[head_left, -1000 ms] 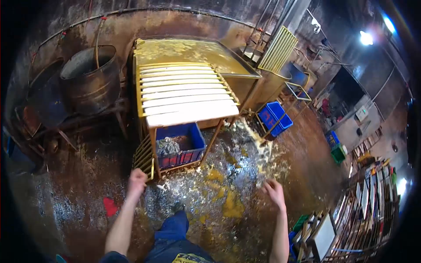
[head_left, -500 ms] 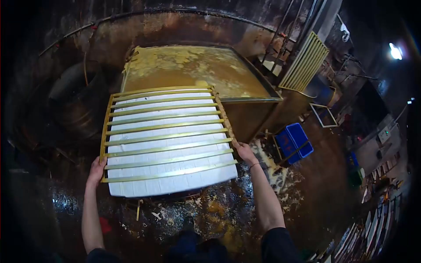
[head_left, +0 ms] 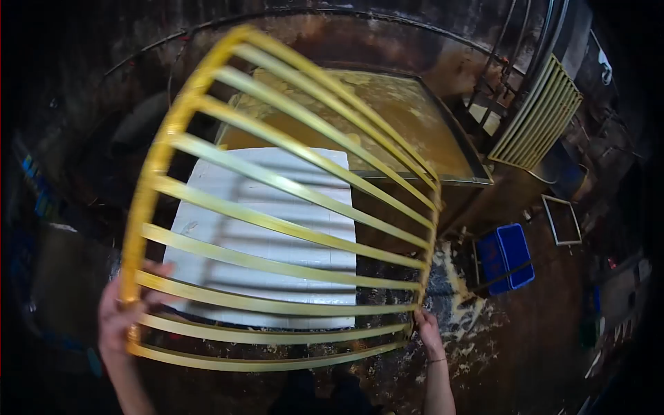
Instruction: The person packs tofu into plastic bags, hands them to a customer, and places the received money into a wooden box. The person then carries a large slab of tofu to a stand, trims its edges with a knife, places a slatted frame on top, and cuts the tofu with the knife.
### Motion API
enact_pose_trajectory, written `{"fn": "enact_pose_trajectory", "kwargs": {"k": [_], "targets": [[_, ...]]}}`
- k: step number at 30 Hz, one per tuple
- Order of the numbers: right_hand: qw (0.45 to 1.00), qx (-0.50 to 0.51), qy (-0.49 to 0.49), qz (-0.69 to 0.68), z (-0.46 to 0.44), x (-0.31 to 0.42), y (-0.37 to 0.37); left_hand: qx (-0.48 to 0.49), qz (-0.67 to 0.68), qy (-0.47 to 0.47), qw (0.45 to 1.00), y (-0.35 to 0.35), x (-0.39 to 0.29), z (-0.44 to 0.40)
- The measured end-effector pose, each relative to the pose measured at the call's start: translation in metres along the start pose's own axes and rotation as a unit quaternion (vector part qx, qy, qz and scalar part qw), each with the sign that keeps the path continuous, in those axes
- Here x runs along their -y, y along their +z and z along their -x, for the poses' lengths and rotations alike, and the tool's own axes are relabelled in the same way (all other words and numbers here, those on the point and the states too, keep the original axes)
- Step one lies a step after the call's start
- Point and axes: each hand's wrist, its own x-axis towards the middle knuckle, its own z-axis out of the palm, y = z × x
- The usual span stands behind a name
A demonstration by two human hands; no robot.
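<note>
Lifted off the white slab since the earlier frame: slatted rack, now raised and tilted, its left side higher. Left hand wrapped round the rack's left rail near the lower corner, blurred. Right hand closed on the right rail, low down. Slab lies flat beneath, seen between slats, just in front of the vat of yellow-brown liquid. Blue basket off to the right, on the floor.
</note>
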Motion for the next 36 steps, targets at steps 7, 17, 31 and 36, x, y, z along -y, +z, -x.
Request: {"fn": "enact_pose_trajectory", "kwargs": {"k": [7,17,31,36], "targets": [[0.972,-0.020,-0.038,-0.232,0.028,0.078,-0.003,0.204,-0.302,-0.022,0.931,0.256,0.181,0.020],[0.982,-0.116,0.074,-0.131,-0.132,-0.180,0.026,0.237,-0.301,-0.244,0.891,0.265,0.430,0.080],[0.989,0.059,0.117,0.066,-0.181,-0.312,0.124,-0.329,-0.432,-0.456,0.705,-0.086,0.351,0.450],[0.991,0.011,-0.099,-0.087,-0.016,0.022,0.111,-0.311,-0.368,-0.419,0.770,-0.148,0.435,0.443]]}}
